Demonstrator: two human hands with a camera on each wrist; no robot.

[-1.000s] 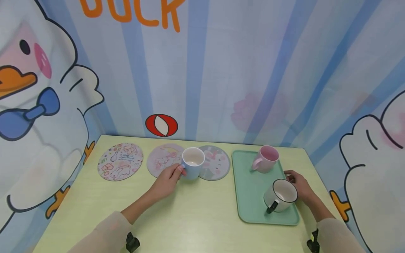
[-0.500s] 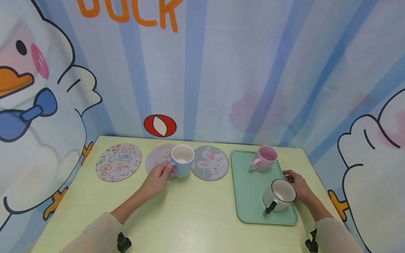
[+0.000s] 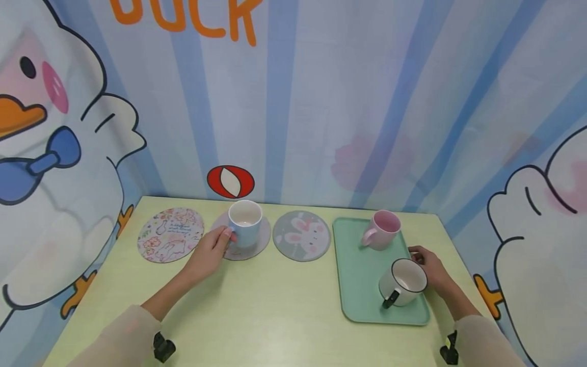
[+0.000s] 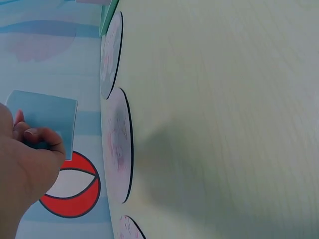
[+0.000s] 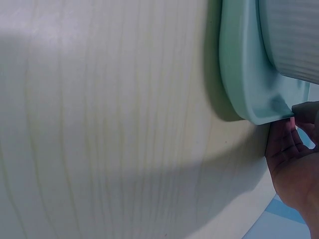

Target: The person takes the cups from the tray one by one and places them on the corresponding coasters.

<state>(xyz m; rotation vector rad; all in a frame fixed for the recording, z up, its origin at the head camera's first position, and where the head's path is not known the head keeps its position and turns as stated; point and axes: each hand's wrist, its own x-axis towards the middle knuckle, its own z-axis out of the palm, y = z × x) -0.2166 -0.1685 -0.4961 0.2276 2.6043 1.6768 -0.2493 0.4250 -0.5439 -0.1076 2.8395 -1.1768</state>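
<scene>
My left hand (image 3: 208,255) grips a light blue mug (image 3: 246,232) by its handle, the mug upright with a white inside. In the left wrist view the mug hangs a little above the middle round coaster (image 4: 118,154), which is pinkish with a cartoon print. My right hand (image 3: 432,267) pinches the right edge of a green tray (image 3: 359,290); in the right wrist view its thumb lies at the rim and the other fingers are beneath. On that tray stand a pink mug (image 3: 380,238) at the back and a white mug (image 3: 395,289) with black rim and handle in front.
A floral rabbit coaster (image 3: 170,235) lies at the left and a grey rabbit coaster (image 3: 301,236) between the middle one and the tray. The pale yellow table (image 3: 270,311) ends at the back against a striped duck-print curtain (image 3: 316,102).
My left hand has carried the blue mug leftward, from between the grey and middle coasters to over the middle one. The right hand stays at the tray's edge.
</scene>
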